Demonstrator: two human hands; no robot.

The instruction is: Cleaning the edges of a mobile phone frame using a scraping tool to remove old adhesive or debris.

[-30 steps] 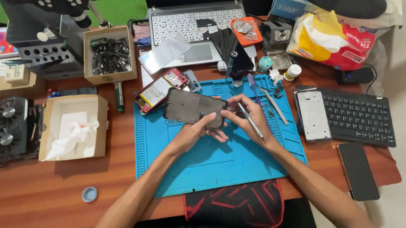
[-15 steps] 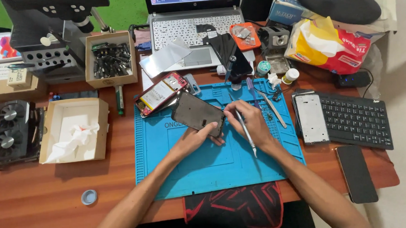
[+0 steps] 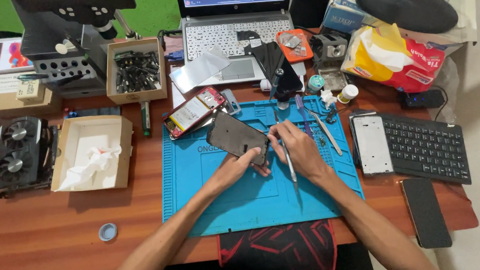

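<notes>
Head view: looking down on a cluttered repair bench.
Surface: a brown wooden desk (image 3: 66, 223) is carrying a blue rubbery work mat (image 3: 243, 199) with moulded compartments along its top edge; a green wall is showing behind.
Left hand (image 3: 236, 170): fingers are curling under and pinching the near edge of a dark phone panel (image 3: 237, 138).
Right hand (image 3: 300, 148): fingers are pressing together at the panel's right corner while gripping a thin metal tool (image 3: 288, 162) that is pointing back toward the wrist.
Phone panel: a flat, glossy, rounded rectangle, tilting, held just above the middle of the mat.
Opened phones: one red-framed phone (image 3: 194, 111) is lying face-open at the mat's upper left corner.
Keyboards: two, a silver laptop (image 3: 230, 38) at the back and a black keyboard (image 3: 424, 146) at the right.
Phone-shaped parts at right: two, a pale frame (image 3: 372, 144) beside the keyboard and a dark slab (image 3: 426, 212) nearer the desk edge.
Cardboard boxes: two open ones, one holding black bits (image 3: 135, 69), one holding crumpled white paper (image 3: 92, 152).
Fans: a black two-fan card (image 3: 17, 153) is sitting at far left.
Tweezers (image 3: 326, 131): one slim metal pair is lying on the mat.
Tissue pack (image 3: 393, 55): crinkly, red and yellow, at the back right.
</notes>
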